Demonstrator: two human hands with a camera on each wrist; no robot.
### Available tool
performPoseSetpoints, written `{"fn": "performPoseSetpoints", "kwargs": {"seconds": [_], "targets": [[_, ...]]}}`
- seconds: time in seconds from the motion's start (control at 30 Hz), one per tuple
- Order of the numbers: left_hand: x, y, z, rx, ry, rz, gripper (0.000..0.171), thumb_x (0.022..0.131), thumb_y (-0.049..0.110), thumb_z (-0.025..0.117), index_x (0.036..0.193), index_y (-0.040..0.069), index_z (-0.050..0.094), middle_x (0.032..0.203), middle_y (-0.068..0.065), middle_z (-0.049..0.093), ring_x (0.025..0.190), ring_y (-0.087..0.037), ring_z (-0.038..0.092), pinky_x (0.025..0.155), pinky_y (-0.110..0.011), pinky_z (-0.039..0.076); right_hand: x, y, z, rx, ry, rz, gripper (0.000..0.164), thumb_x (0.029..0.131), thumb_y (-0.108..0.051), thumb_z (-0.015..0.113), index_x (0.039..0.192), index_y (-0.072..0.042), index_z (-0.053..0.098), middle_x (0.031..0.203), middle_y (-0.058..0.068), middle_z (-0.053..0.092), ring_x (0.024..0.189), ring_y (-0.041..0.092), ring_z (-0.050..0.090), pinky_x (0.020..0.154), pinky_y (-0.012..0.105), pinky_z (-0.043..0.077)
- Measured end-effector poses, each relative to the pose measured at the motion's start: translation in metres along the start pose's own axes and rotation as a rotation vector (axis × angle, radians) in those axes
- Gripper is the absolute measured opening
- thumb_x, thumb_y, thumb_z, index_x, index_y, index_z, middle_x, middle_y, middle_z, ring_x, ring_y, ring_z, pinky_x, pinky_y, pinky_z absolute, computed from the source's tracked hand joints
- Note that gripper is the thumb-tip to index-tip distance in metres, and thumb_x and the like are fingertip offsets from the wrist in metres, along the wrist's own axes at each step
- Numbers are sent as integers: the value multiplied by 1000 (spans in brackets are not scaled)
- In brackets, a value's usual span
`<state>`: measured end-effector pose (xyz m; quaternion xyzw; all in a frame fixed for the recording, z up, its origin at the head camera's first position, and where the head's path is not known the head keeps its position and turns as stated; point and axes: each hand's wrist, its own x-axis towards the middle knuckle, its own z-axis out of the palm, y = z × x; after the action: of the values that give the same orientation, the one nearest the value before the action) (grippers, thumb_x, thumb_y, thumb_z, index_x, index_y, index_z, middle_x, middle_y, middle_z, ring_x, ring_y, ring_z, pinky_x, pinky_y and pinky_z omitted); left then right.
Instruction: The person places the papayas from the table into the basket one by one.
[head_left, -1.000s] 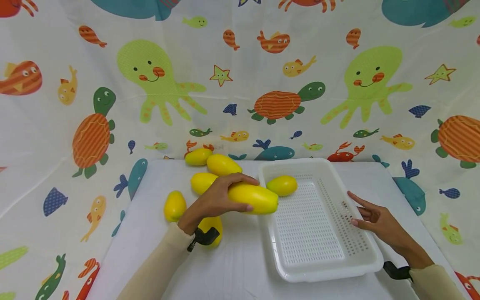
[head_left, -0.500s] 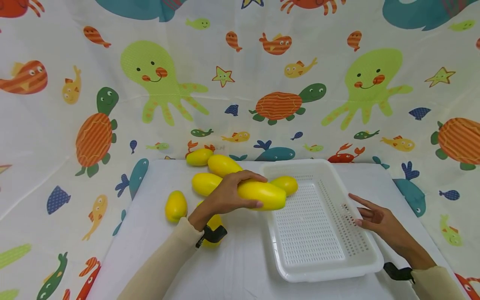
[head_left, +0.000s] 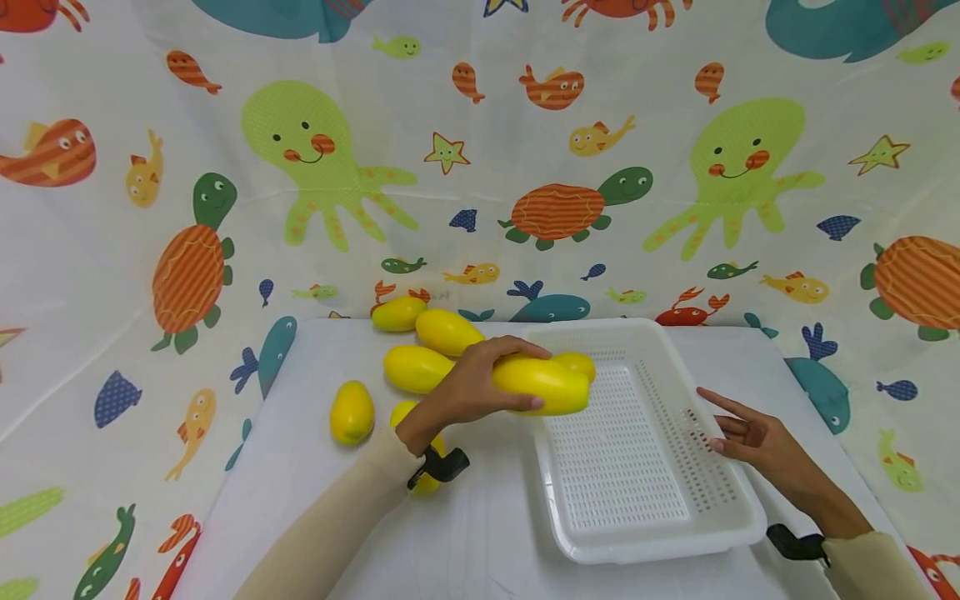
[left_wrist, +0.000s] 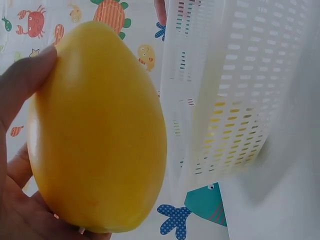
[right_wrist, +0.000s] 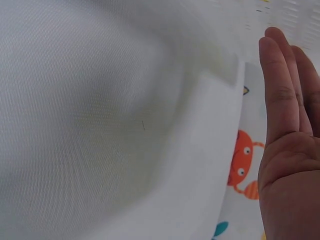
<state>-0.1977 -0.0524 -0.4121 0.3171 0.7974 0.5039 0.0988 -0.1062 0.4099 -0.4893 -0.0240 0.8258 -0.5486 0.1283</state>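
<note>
My left hand (head_left: 474,385) grips a long yellow fruit (head_left: 543,387), smooth and shaped like a papaya, thumb on one side and fingers on the other. It is held over the left rim of a white perforated plastic basket (head_left: 622,458). Inside, a smaller yellow fruit (head_left: 582,363) lies at the left wall, partly covered by the held one. In the left wrist view the gripped fruit (left_wrist: 100,135) is large beside the slotted basket wall (left_wrist: 245,60). On the basket's right side is my right hand (head_left: 761,454), fingers extended at the wall; the right wrist view shows them straight.
Several more yellow fruits (head_left: 415,368) lie on the white-covered table (head_left: 480,533) left of the basket. One fruit (head_left: 427,484) is partly hidden beneath my left wrist. A sea-animal printed curtain (head_left: 480,175) hangs behind the table.
My left hand has carried the long yellow fruit rightward, from beside the basket to over its left rim, now overlapping the smaller fruit. The right hand has stayed at the basket's side.
</note>
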Motion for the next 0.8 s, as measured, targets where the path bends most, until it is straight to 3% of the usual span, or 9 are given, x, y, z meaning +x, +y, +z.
{"fn": "performPoseSetpoints", "kwargs": {"seconds": [0.8], "targets": [[25, 4, 20, -30, -10, 46, 57, 87, 36, 86, 140, 26, 68, 134, 9, 69, 108, -14, 63, 94, -33, 58, 1, -1, 1, -7, 18, 35, 78, 103, -18, 70, 169, -28, 30, 134, -35, 62, 113, -1, 73, 90, 38, 66]]}}
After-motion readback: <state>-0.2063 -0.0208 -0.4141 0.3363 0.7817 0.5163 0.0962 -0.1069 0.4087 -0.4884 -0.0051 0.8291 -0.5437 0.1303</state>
